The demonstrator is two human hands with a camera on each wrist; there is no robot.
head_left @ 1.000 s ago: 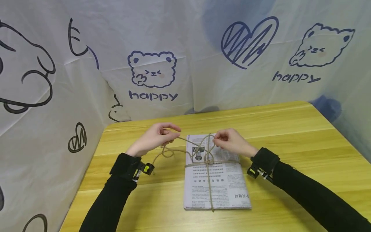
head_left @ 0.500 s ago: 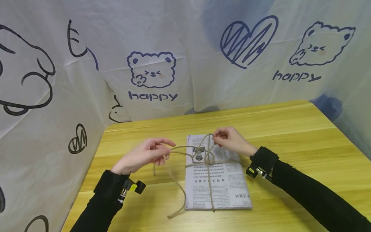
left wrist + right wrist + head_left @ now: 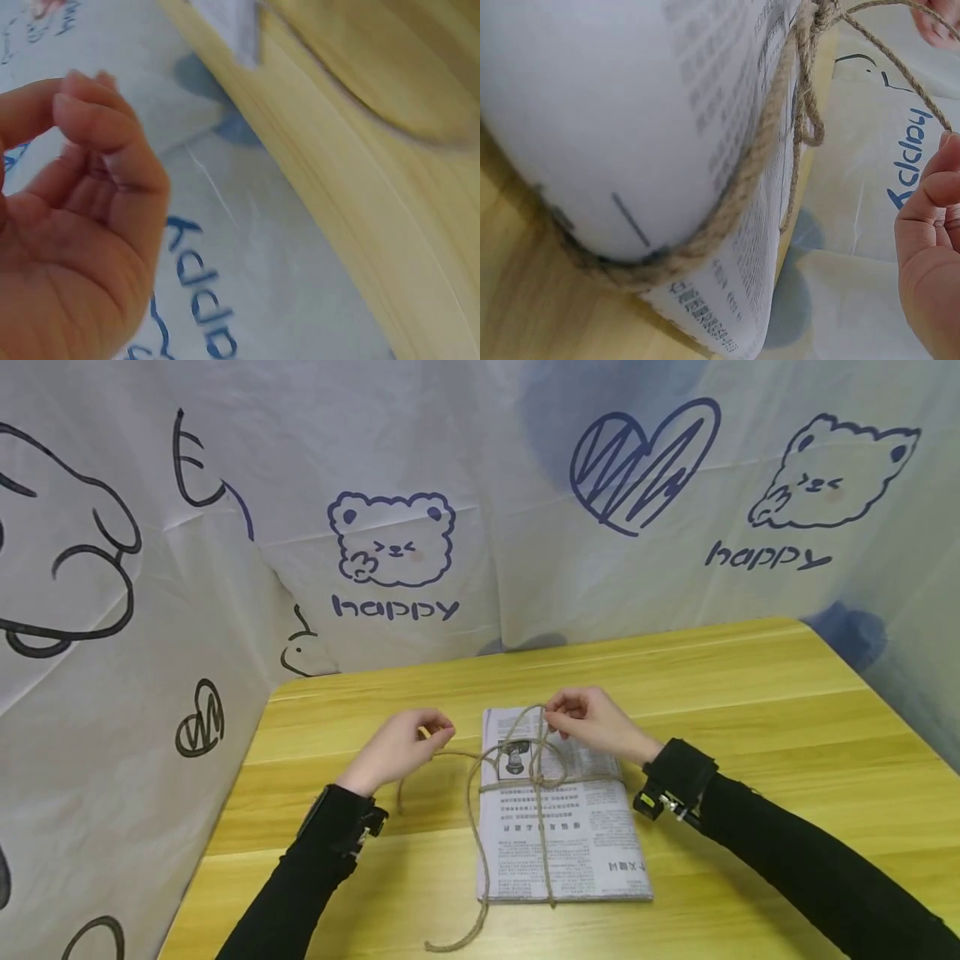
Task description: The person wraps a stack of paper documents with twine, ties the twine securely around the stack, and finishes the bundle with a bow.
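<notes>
A flat stack of newspapers (image 3: 592,852) lies on the table, bound crosswise with brown twine (image 3: 543,835) and knotted near its upper middle. My right hand (image 3: 596,722) pinches a raised loop of the twine above the far part of the stack; in the right wrist view the taut strand (image 3: 900,67) runs from the knot to its fingertips. Left of the stack hovers my left hand (image 3: 397,747), fingers loosely curled; in the left wrist view nothing shows between its fingers (image 3: 139,180). One loose tail (image 3: 480,852) trails down the stack's left edge. Another strand passes behind the left hand.
The yellow wood-grain table (image 3: 750,710) carries the bundle near its middle. A pale cloth (image 3: 510,543) with bear and heart drawings hangs behind and at the sides. Each wrist wears a black strap with a small camera.
The left hand first drew twine leftward, came down, then let a strand go. That tail now lies along the stack's left edge and onto the table. The right hand keeps its pinch.
</notes>
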